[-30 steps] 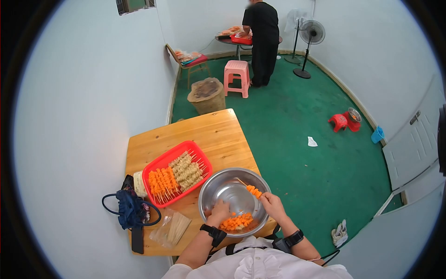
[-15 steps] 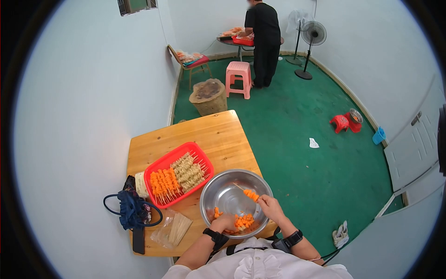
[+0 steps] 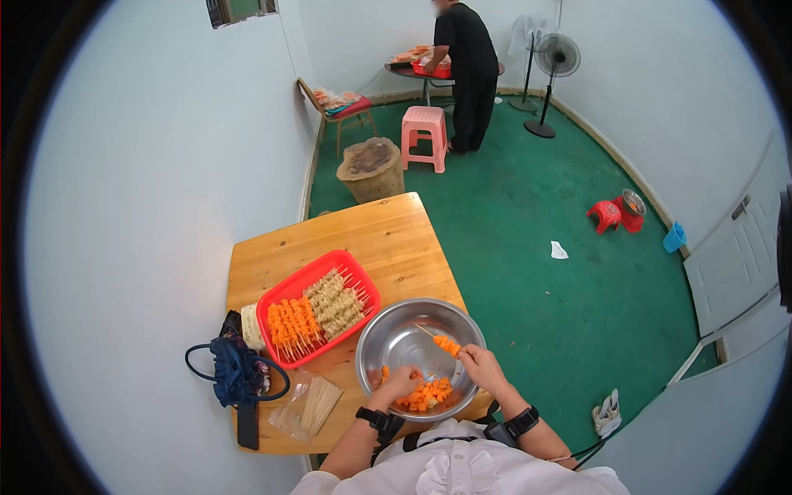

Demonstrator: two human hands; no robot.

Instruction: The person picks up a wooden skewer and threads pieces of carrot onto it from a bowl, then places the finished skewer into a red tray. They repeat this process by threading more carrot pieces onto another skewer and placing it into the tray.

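My right hand (image 3: 483, 368) grips a skewer (image 3: 446, 345) threaded with orange pieces, its bare tip pointing up and left over the steel bowl (image 3: 371, 330). Inside the bowl's near half lies a heap of loose orange pieces (image 3: 429, 394). Just above that heap is my left hand (image 3: 401, 383), fingers pinched together; what they hold is too small to make out. Left of the bowl, a red basket (image 3: 276, 295) carries rows of finished skewers, orange ones (image 3: 293, 324) and pale beige ones (image 3: 338, 304). Bare wooden sticks (image 3: 320, 404) lie in an opened plastic bag nearby.
A blue handbag (image 3: 235, 371) and a dark phone (image 3: 247, 426) sit at the wooden table's (image 3: 404, 239) left edge. Beyond stand a tree stump (image 3: 371, 169), a pink stool (image 3: 424, 136) and a person in black (image 3: 470, 74) at another table. Fans (image 3: 558, 56) are behind.
My left hand has lifted slightly from the orange pieces and moved a little toward the skewer, uncovering more of the heap. My right hand keeps holding the skewer in about the same place.
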